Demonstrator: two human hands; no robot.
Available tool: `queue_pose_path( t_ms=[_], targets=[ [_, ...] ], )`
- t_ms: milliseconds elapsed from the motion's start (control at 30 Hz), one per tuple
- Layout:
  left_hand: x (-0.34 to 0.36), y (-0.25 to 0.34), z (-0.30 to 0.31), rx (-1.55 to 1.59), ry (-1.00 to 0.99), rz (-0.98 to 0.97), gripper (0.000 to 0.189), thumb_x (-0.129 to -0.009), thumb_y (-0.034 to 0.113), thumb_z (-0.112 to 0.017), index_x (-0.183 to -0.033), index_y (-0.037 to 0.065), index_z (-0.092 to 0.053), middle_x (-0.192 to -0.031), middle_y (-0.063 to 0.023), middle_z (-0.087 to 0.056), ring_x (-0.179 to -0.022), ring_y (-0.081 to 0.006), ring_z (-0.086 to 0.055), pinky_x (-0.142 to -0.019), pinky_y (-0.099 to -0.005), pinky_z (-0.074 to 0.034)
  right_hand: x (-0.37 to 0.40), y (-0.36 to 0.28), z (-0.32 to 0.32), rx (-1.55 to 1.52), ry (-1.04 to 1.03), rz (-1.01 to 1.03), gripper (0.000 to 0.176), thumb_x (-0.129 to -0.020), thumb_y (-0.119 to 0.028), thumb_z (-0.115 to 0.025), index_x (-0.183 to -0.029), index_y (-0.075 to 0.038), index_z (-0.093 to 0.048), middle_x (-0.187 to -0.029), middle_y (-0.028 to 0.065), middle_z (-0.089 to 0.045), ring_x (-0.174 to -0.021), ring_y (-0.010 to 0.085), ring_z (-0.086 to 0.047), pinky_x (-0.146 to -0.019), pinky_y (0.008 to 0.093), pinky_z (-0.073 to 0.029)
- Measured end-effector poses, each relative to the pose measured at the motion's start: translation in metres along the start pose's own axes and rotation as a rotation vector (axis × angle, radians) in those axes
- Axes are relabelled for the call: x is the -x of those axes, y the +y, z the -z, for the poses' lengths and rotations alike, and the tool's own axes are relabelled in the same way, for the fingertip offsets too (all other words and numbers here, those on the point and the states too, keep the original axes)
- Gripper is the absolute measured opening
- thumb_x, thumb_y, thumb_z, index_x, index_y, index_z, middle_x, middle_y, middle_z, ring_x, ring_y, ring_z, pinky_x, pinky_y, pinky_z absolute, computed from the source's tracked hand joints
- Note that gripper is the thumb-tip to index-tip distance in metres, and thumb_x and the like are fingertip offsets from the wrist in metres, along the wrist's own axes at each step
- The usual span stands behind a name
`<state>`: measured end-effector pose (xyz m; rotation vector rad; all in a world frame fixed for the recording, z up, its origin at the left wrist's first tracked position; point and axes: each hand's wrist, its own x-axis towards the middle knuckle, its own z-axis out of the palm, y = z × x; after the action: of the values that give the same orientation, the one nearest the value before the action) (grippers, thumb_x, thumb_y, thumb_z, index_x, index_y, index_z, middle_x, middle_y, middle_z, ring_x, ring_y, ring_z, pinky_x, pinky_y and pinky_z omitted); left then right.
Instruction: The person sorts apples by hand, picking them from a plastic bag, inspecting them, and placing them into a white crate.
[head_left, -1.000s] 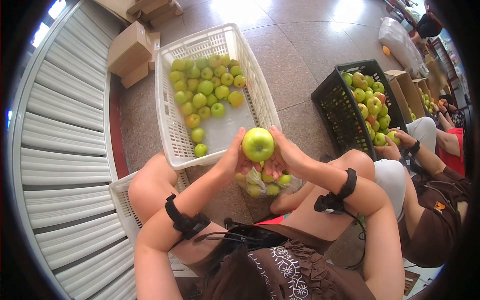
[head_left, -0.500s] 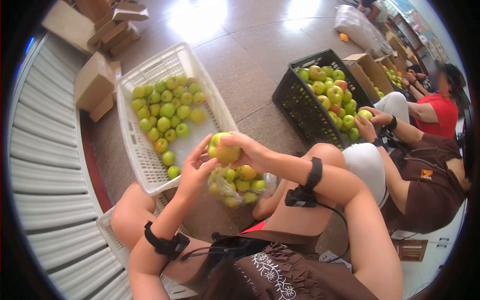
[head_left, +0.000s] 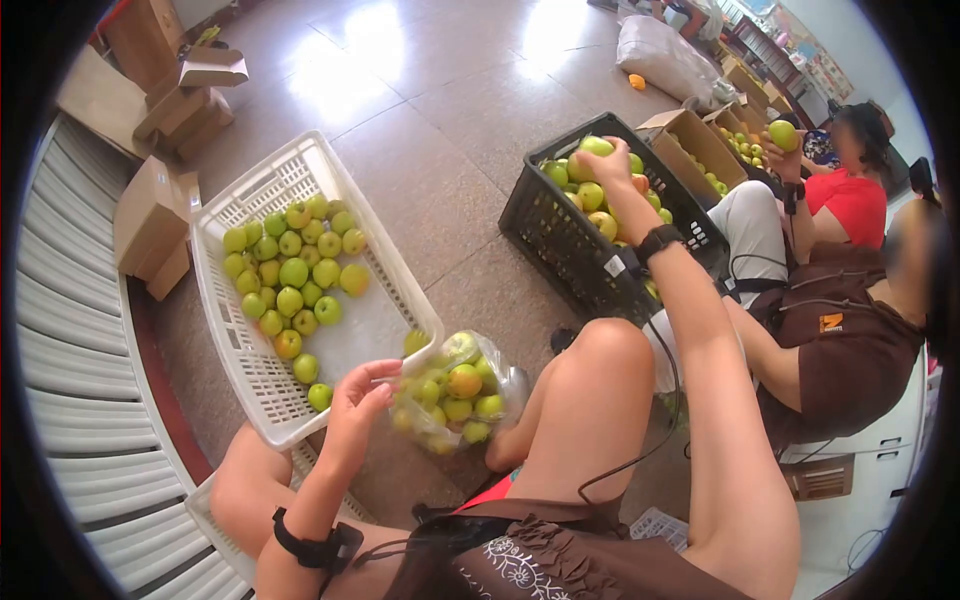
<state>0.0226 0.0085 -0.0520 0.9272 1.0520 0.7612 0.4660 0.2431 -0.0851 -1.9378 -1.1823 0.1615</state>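
Running from far left to near right, the white crate [head_left: 265, 190] has its apples [head_left: 292, 272] bunched toward the far end and left edge, leaving room along its right edge and near right corner. Bare floor [head_left: 440, 190] separates it from the black crate [head_left: 560, 245], heaped with fruit and lying on a similar slant. The left hand [head_left: 362, 392] is open at the white crate's near edge, fingers loosely extended; a blurred apple [head_left: 416, 342] is at the near right corner (touching the rim or not, I cannot tell), beside a clear plastic bag [head_left: 460, 385] of apples. The right hand [head_left: 615, 172] grips a green apple [head_left: 597, 146] at the black crate's far end. That fruit is round, its stem direction unclear, partly covered by fingers; the right forearm [head_left: 685, 275] hides some of the crate's near end.
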Motion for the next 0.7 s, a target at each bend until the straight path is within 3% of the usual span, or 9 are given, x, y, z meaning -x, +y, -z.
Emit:
queue_pose_path(
  t_ms=[100, 200, 333, 500, 600, 667, 700],
  targets=[
    [-0.001, 0.004, 0.001, 0.002, 0.024, 0.027, 0.030, -0.081, 0.013, -0.050, -0.110, 0.004, -0.051, -0.107, -0.0047, -0.053, -0.092, -0.0117, -0.050, -0.080, -0.0252, -0.040, -0.012, 0.039, 0.001, 0.305, -0.083, 0.019, 0.064, -0.057, -0.026, -0.078, -0.108, -0.006, -0.047, -0.107, 0.0160, -0.052, -0.101, 0.0283, -0.050, -0.086, 0.0351, -0.042],
    [-0.003, 0.006, 0.003, 0.010, 0.047, 0.066, 0.031, -0.081, 0.013, -0.049, -0.110, 0.004, -0.051, -0.105, -0.0053, -0.053, -0.091, -0.0120, -0.050, -0.080, -0.0253, -0.040, -0.007, 0.059, -0.015, 0.352, -0.189, 0.122, 0.064, -0.056, -0.025, -0.079, -0.109, -0.007, -0.047, -0.106, 0.0161, -0.052, -0.101, 0.0308, -0.050, -0.087, 0.0367, -0.041],
    [-0.006, 0.009, 0.002, 0.017, 0.071, 0.095, 0.031, -0.081, 0.013, -0.049, -0.111, 0.004, -0.050, -0.104, -0.0055, -0.054, -0.090, -0.0123, -0.050, -0.080, -0.0254, -0.040, 0.000, 0.064, -0.040, 0.272, -0.207, 0.159, 0.059, -0.059, -0.023, -0.077, -0.108, -0.008, -0.048, -0.105, 0.0158, -0.052, -0.102, 0.0312, -0.050, -0.086, 0.0375, -0.041],
    [-0.007, 0.008, 0.003, 0.015, 0.108, 0.115, 0.031, -0.083, 0.015, -0.049, -0.111, 0.004, -0.049, -0.106, -0.0050, -0.054, -0.090, -0.0119, -0.051, -0.080, -0.0252, -0.040, -0.001, 0.066, -0.041, 0.349, -0.223, 0.430, 0.054, -0.062, -0.020, -0.074, -0.109, -0.007, -0.049, -0.107, 0.0181, -0.053, -0.103, 0.0332, -0.049, -0.087, 0.0396, -0.039],
    [-0.012, -0.003, 0.012, -0.075, 0.062, 0.041, 0.029, -0.083, 0.016, -0.050, -0.110, 0.005, -0.051, -0.104, -0.0039, -0.055, -0.089, -0.0108, -0.052, -0.079, -0.0249, -0.041, -0.008, 0.085, -0.048, 0.426, -0.154, 0.474, 0.054, -0.066, -0.020, -0.071, -0.112, -0.005, -0.048, -0.105, 0.0186, -0.054, -0.103, 0.0345, -0.048, -0.089, 0.0408, -0.038],
    [-0.014, -0.009, 0.012, -0.079, 0.082, 0.040, 0.027, -0.084, 0.018, -0.051, -0.109, 0.007, -0.053, -0.101, -0.0029, -0.057, -0.088, -0.0098, -0.052, -0.078, -0.0246, -0.041, -0.008, 0.059, -0.045, 0.404, -0.232, 0.352, 0.054, -0.069, -0.021, -0.067, -0.115, -0.003, -0.046, -0.106, 0.0189, -0.053, -0.105, 0.0349, -0.047, -0.091, 0.0411, -0.037],
    [-0.017, -0.015, 0.015, -0.080, 0.080, 0.036, 0.027, -0.084, 0.018, -0.051, -0.108, 0.007, -0.053, -0.100, -0.0026, -0.057, -0.088, -0.0094, -0.052, -0.077, -0.0244, -0.041, -0.006, 0.044, -0.047, 0.296, -0.237, 0.401, 0.054, -0.070, -0.022, -0.066, -0.116, -0.003, -0.046, -0.107, 0.0194, -0.053, -0.106, 0.0347, -0.047, -0.091, 0.0408, -0.037]
  ],
)
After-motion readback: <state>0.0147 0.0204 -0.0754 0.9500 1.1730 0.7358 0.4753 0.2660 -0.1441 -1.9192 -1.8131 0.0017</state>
